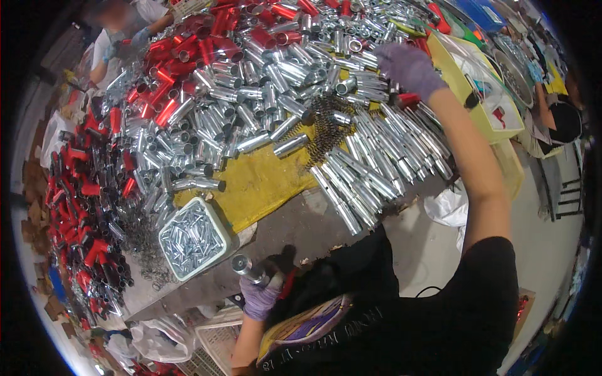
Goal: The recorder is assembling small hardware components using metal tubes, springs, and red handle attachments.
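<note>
My left hand (259, 299), in a purple glove, is wrapped round a shiny metal tube (248, 268) close to my body, in front of the table edge. My right hand (411, 69), gloved alike, reaches far out over the heap's right side. Its fingers curl down among small metal parts, and whatever they grip is hidden. Below that hand lie rows of slim metal rods (401, 147). Dark coil springs (327, 128) are bunched to the left of the rods. A large heap of silver tubes (276, 78) spreads across the table.
A pale tub (226, 245) of small metal pins stands at the near edge on yellow cloth (263, 182). Red tubes (166, 111) lie at far left. A yellow bin (511, 128) is on the right. One co-worker (119, 31) sits across the table, another (561, 119) at far right.
</note>
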`<state>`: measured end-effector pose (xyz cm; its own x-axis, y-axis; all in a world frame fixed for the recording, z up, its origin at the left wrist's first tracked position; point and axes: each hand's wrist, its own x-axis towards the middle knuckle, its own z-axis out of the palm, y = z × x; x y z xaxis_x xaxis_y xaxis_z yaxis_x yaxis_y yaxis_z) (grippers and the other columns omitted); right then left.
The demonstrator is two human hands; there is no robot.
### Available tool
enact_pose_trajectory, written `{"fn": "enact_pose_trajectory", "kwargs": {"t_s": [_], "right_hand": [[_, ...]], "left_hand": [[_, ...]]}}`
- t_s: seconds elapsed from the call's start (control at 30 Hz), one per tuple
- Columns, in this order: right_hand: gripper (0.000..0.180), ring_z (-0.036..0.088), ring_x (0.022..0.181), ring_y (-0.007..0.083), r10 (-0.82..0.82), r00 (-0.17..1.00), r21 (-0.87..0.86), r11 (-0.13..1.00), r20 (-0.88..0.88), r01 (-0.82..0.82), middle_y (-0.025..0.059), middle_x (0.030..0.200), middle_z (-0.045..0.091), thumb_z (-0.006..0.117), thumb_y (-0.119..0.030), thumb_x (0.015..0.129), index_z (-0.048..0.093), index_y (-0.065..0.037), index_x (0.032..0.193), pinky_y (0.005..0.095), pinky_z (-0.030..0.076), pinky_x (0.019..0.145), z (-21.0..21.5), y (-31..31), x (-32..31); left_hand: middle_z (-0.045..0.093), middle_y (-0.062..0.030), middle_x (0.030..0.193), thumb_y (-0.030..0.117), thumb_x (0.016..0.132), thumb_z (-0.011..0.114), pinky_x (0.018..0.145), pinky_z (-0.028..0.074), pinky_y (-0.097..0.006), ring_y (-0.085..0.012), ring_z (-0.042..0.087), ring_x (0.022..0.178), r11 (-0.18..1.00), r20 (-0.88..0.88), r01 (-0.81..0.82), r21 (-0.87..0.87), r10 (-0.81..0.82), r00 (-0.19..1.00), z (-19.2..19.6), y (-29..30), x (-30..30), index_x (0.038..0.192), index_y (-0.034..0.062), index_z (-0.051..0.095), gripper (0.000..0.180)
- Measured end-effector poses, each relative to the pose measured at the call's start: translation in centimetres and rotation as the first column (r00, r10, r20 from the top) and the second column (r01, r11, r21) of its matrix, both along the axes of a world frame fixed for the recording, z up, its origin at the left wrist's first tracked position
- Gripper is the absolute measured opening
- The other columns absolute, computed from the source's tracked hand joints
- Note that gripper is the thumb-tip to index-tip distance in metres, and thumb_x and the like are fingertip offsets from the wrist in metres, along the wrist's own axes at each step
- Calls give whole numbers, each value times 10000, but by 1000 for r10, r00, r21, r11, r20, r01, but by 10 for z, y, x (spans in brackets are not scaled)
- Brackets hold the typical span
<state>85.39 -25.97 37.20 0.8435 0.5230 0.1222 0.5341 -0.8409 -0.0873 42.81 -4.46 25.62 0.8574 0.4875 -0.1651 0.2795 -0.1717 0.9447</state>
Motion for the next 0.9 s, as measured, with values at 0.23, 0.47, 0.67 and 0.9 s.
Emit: {"fn": "enact_pose_trajectory", "kwargs": {"t_s": [0.23, 0.47, 0.67, 0.9], "right_hand": [[341, 561, 975, 335, -207, 976, -239, 947, 67, 217, 200, 1050, 579, 486, -289, 802, 568, -75, 1055, 409, 425, 867, -38, -6, 155], [469, 574, 964, 346, -98, 995, -366, 925, 34, 104, 209, 1034, 591, 498, -419, 786, 594, -18, 1009, 424, 438, 853, -37, -12, 147], [463, 577, 969, 338, -201, 979, -87, 975, 35, 203, 223, 1047, 584, 437, -385, 824, 588, 10, 1013, 433, 437, 862, -17, 30, 134], [272, 596, 957, 305, -16, 966, -264, 961, 259, 87, 147, 1014, 617, 435, -132, 827, 582, -58, 1043, 397, 487, 801, -61, 65, 204]], "left_hand": [[570, -35, 686, 179, 685, 688, 580, 463, -278, -149, 556, 600, 988, 64, 50, 145, -60, 996, 0, 1, 0, 827, 47, 540, 244], [587, -41, 737, 146, 631, 701, 636, 456, -310, -183, 570, 681, 1000, -47, 18, 20, -17, 999, 14, -3, 7, 808, 88, 598, 213], [586, -44, 739, 151, 640, 695, 636, 457, -308, -184, 573, 685, 999, -21, -24, -26, 24, 999, 12, -3, 7, 820, 86, 599, 215], [597, -49, 773, 190, 649, 703, 652, 460, -318, -199, 582, 716, 999, -44, 2, 37, 0, 999, 2, 0, 0, 857, 84, 597, 257]]}}
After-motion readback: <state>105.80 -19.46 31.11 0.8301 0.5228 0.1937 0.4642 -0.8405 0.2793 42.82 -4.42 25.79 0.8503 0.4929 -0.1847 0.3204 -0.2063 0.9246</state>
